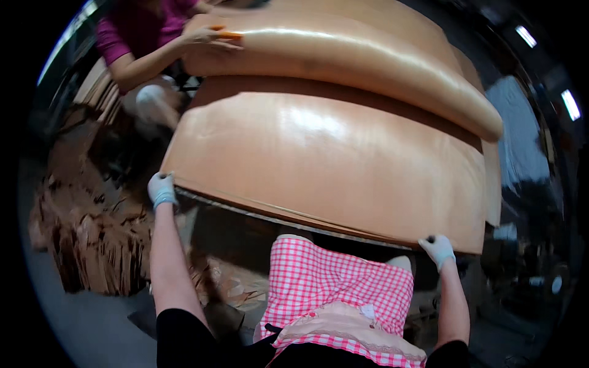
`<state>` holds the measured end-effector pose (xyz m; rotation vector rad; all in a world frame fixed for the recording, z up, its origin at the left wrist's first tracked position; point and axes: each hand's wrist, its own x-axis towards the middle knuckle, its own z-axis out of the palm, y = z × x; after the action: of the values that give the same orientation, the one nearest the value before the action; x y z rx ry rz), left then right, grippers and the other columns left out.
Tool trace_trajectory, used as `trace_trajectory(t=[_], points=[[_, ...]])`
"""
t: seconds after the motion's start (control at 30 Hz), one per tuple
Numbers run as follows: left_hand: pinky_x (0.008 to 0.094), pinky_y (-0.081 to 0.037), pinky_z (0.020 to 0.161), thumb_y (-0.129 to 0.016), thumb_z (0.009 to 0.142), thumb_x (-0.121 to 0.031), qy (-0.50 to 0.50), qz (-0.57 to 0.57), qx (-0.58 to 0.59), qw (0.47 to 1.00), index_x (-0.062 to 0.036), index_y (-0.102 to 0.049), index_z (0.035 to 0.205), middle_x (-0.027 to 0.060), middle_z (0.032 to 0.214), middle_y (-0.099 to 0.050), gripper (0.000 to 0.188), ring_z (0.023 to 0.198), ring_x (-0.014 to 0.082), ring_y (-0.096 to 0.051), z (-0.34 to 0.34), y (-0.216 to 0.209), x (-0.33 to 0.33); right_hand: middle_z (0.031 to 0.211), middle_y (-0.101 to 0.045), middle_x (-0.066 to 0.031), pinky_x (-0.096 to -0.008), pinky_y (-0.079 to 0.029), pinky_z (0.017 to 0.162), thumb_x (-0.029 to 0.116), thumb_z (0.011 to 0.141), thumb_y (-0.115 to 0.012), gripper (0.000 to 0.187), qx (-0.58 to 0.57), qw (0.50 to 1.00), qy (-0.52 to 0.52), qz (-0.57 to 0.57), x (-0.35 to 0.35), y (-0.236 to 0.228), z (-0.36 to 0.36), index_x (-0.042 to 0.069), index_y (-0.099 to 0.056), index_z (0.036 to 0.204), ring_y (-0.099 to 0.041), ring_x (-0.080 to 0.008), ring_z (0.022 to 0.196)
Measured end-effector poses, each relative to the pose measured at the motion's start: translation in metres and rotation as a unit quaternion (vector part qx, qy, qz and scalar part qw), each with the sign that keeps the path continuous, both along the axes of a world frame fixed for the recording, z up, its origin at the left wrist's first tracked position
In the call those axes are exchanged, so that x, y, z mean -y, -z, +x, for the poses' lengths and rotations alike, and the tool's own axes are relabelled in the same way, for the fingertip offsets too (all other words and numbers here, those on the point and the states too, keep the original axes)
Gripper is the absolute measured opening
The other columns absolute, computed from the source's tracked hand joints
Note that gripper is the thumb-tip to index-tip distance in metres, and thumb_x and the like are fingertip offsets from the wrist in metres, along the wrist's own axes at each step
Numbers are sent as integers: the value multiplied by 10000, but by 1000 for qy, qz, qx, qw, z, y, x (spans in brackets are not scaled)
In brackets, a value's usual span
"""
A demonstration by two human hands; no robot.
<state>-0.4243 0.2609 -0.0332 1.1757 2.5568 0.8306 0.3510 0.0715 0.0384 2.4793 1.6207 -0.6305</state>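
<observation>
A wide, smooth tan veneer sheet [331, 159] lies on top of a stack in front of me, its surface glossy under the light. At its near left corner my left hand [162, 187], in a white glove, is closed on the edge. Toward the near right corner my right hand [438, 249], also gloved, pinches the same edge between thumb and fingers. Farther back, another tan sheet [343, 64] is bent over in a long curl across the stack. A co-worker's hand [211, 40] rests on the curl's left end with an orange object [229, 35] by the fingers.
The co-worker, in a purple top [126, 30], is at the far left of the stack. A pile of torn brown veneer scraps [101, 254] stands on the floor to my left. A pale covered stack [518, 132] is at the far right. My pink checked apron [331, 267] is close to the near edge.
</observation>
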Motion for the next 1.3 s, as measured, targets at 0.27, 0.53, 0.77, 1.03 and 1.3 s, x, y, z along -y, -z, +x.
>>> trace_trajectory(t=[0.27, 0.53, 0.77, 1.03, 1.3], points=[[461, -494, 913, -717, 770, -406, -143, -162, -206, 954, -158, -538, 1314, 151, 1252, -597, 624, 1127, 331, -583, 60, -45, 1, 966, -680, -234, -431, -513, 834, 475, 735, -712, 502, -37, 992, 40, -113, -22, 4, -2, 7, -718, 916, -659, -366, 935], [485, -148, 1180, -618, 809, -256, 453, 38, -148, 878, 99, -296, 1429, 292, 1496, -292, 784, 1403, 419, -257, 421, -17, 80, 976, -682, -225, -436, -519, 825, 470, 762, -663, 480, -56, 994, -3, -99, -27, 13, -5, 21, -721, 922, -660, -362, 922], [502, -121, 1174, -683, 787, -411, 585, -41, -111, 802, 43, -231, 1469, 260, 1519, -248, 936, 1422, 397, -201, 599, -23, 134, 1025, -678, -210, -436, -516, 857, 423, 815, -629, 424, -106, 992, 8, -62, -18, 13, -3, 41, -723, 976, -661, -358, 964], [471, -121, 1186, -759, 718, -396, 569, -43, -105, 814, 28, -220, 1483, 249, 1526, -252, 1027, 1430, 363, -212, 595, -15, 131, 1092, -675, -161, -421, -494, 901, 314, 850, -574, 327, -40, 993, 103, -35, 67, 0, 229, 92, -695, 1057, -638, -330, 1028], [482, -126, 1182, -760, 707, -378, 564, -48, -125, 814, 17, -238, 1484, 251, 1526, -250, 1016, 1424, 385, -213, 589, -18, 131, 1157, -656, -141, -432, -493, 911, 267, 876, -592, 290, 36, 966, 254, -37, 104, 22, 352, 133, -688, 1114, -613, -342, 1076]])
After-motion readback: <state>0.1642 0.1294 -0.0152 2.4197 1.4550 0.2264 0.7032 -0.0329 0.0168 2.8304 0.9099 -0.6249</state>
